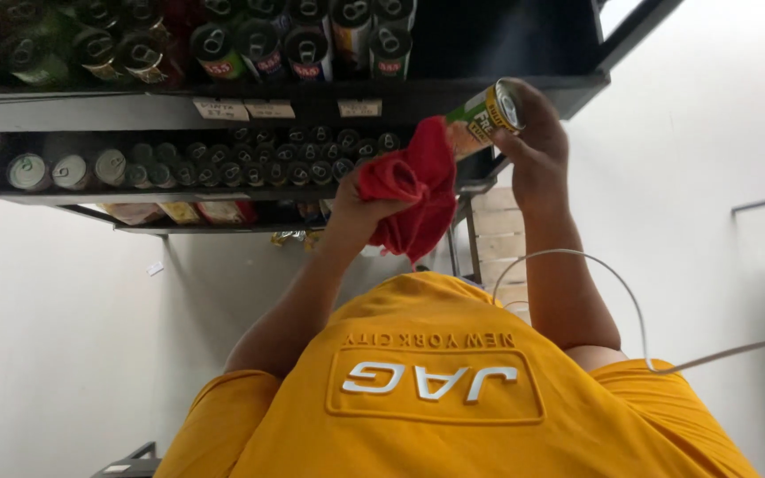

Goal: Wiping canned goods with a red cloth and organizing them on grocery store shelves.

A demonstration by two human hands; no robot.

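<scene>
Hands are raised toward a dark metal rack point(90, 108) on the far side of the scene. The right hand point(537, 146) is closed around a tin can point(486, 113) with a green and orange label. It grips the body from the right, the fingers wrapping behind it. The can is tilted, its silver pull-tab lid turned up and to the right, and it is held in the air just off the right end of the upper shelf, resting on nothing.

The left hand point(358, 217) is clenched on a red cloth point(413, 195). The cloth is bunched in the fist and hangs in folds toward the near side. Its upper edge is pressed against the left, bottom end of the can, so cloth and can touch.

On the upper shelf, rows of drink cans point(263, 44) stand packed together with their tops facing the camera. Small white tags point(221, 109) are stuck along the front edge of that shelf. The lower shelf point(64, 196) carries more small cans point(250, 159) in tight rows, with a few wider silver-topped tins point(28, 171) at its left end.

Nearest the camera is the person's yellow shirt point(453, 425). A thin white cable point(617, 283) loops past the right forearm and runs off to the right. Pale wall surrounds the rack on both sides.
</scene>
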